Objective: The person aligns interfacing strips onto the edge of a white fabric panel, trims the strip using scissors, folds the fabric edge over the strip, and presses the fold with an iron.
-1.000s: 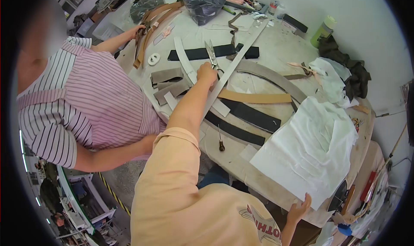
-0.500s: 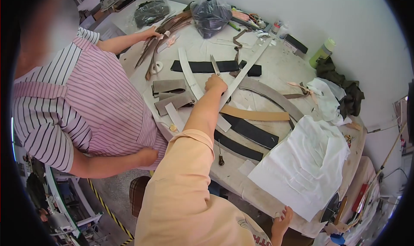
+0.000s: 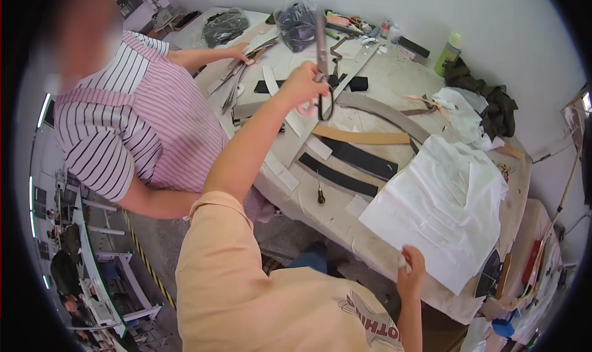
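My left hand (image 3: 305, 86) is closed round the handles of the dark metal scissors (image 3: 322, 49), raised above the table with the blades pointing up. Below lie a long pale strip (image 3: 357, 70), black strips (image 3: 361, 157), a tan strip (image 3: 364, 136) and a curved grey strip (image 3: 388, 112). Near the table's front edge is my right hand (image 3: 412, 269), its fingers curled at a small whitish thing too small to name. Beside it spreads a white cloth (image 3: 441, 204). A wooden-handled awl (image 3: 320, 194) lies near the front edge.
At the left a co-worker (image 3: 148, 117) in a striped apron has one hand on a bundle of strips (image 3: 237, 74). Plastic bags (image 3: 296, 28), a green bottle (image 3: 448, 54) and dark cloth (image 3: 493, 96) stand or lie along the back and right of the table (image 3: 345, 225).
My left hand has lifted the scissors off the table, swinging the blades upright. My right hand has risen slightly, fingers more curled. The co-worker's hand has moved the bundle of strips.
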`<state>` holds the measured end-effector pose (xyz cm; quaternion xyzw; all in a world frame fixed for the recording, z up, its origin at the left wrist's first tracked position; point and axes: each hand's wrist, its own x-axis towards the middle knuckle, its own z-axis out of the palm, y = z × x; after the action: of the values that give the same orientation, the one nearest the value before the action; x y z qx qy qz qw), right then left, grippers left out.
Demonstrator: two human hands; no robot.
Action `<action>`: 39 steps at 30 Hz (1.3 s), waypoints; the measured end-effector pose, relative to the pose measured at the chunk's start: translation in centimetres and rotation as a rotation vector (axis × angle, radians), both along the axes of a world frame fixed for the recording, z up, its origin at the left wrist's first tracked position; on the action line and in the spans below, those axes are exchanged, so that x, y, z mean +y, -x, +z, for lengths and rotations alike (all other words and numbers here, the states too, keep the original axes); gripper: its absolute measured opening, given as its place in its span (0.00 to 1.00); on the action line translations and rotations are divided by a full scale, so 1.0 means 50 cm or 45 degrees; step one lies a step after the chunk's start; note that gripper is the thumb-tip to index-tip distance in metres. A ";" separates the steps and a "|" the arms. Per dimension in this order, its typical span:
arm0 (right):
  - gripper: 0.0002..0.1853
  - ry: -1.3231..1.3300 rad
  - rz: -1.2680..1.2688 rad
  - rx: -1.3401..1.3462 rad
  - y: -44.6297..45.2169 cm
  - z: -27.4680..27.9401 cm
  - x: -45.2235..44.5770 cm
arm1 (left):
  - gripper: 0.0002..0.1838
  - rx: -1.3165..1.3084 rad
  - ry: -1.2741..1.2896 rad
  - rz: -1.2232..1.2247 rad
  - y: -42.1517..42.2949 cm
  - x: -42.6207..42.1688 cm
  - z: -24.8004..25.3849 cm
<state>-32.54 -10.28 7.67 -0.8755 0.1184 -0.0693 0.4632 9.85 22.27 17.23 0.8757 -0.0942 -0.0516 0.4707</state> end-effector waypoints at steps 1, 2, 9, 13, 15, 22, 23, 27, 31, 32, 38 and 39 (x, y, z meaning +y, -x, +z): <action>0.16 0.033 0.141 -0.116 -0.031 0.021 0.032 | 0.22 0.165 0.148 -0.159 0.098 -0.036 0.027; 0.16 -0.048 0.228 -0.138 -0.060 0.055 0.070 | 0.22 0.274 0.257 -0.217 0.183 -0.070 0.027; 0.19 0.014 0.039 -0.029 -0.013 0.038 0.158 | 0.21 0.669 0.786 -0.176 0.627 -0.307 -0.214; 0.22 -0.163 -0.142 0.092 0.098 -0.026 0.122 | 0.21 0.879 0.788 -0.174 0.740 -0.368 -0.249; 0.22 -0.062 -0.268 0.118 0.134 -0.027 0.134 | 0.22 0.938 0.794 -0.325 0.771 -0.377 -0.260; 0.20 -0.248 -0.634 0.404 0.147 -0.048 0.163 | 0.20 1.144 0.660 -0.638 0.741 -0.348 -0.241; 0.18 -0.539 -0.696 0.419 0.155 -0.047 0.166 | 0.18 0.852 0.573 -0.843 0.716 -0.333 -0.248; 0.14 -1.105 -0.784 0.496 0.227 -0.048 0.181 | 0.14 -0.068 -0.058 -0.715 0.549 -0.215 -0.331; 0.09 -0.963 -0.698 0.736 0.268 -0.053 0.220 | 0.11 -0.088 -0.256 -0.549 0.443 -0.145 -0.373; 0.08 -0.871 -0.659 0.848 0.270 -0.055 0.228 | 0.10 -0.123 -0.287 -0.560 0.436 -0.148 -0.380; 0.03 -0.616 -0.477 0.839 0.285 -0.066 0.306 | 0.07 -0.151 -0.415 -0.503 0.433 -0.161 -0.417; 0.04 -0.609 -0.450 0.833 0.284 -0.064 0.313 | 0.07 -0.144 -0.417 -0.511 0.431 -0.163 -0.421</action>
<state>-46.72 5.37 4.46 -0.6858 0.4194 0.1629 0.5720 -11.68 14.14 -3.82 0.9056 -0.2824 -0.1093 0.2969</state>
